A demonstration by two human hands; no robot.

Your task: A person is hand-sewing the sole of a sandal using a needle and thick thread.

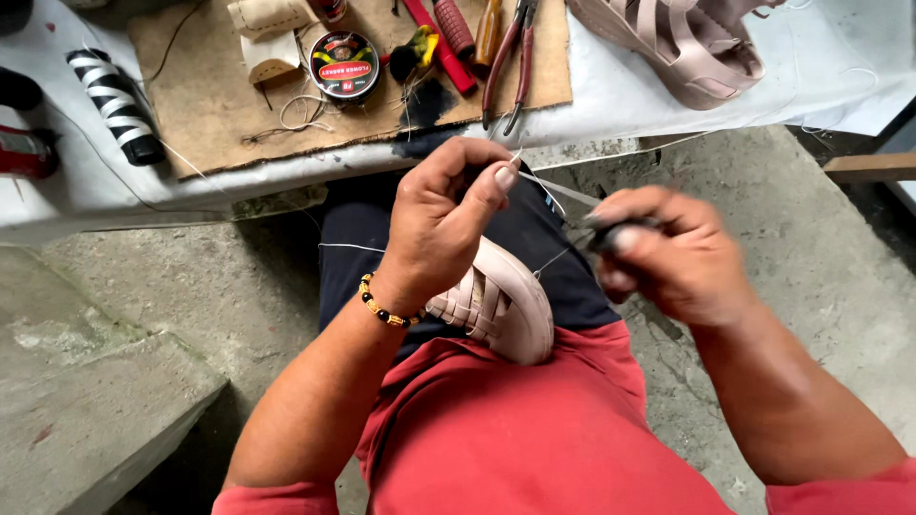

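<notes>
From my feed, the workbench ran along twelve o'clock, with the second pink sandal at one o'clock and pliers beside a round tin. The pink sandal lay on the lap at centre, under the left hand, whose fingers pinched a taut white thread. The right hand, at three o'clock, was closed round a small dark tool, blurred. I judged the stitching partway, since the thread was not yet cut.

Woven matt leather-look sandal; rough brown board; glossy metal tin; rough concrete floor.
</notes>
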